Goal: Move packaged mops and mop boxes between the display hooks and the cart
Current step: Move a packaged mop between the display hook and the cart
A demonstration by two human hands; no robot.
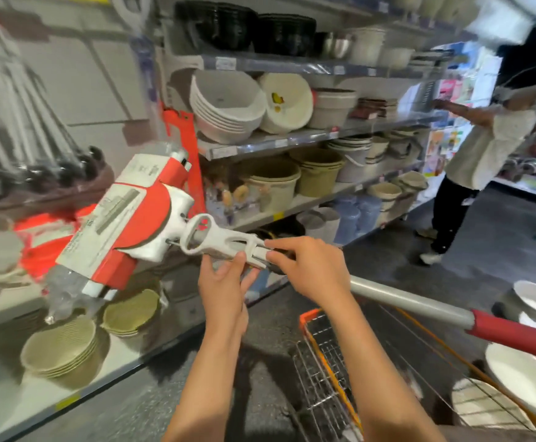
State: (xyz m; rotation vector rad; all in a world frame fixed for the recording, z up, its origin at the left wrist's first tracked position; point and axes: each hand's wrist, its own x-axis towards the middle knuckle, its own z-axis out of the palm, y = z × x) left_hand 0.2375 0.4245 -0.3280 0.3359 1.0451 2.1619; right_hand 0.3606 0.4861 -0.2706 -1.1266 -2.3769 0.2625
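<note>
both hands grip the packaged mop (pixel 126 218) — left hand (pixel 225 282), right hand (pixel 308 269) — above the cart (pixel 324 362).

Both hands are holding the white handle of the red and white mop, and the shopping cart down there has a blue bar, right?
Not quite. The left hand and the right hand do grip the white handle of the red and white mop, but the head view shows the shopping cart with a red and grey bar, not a blue one.
</note>
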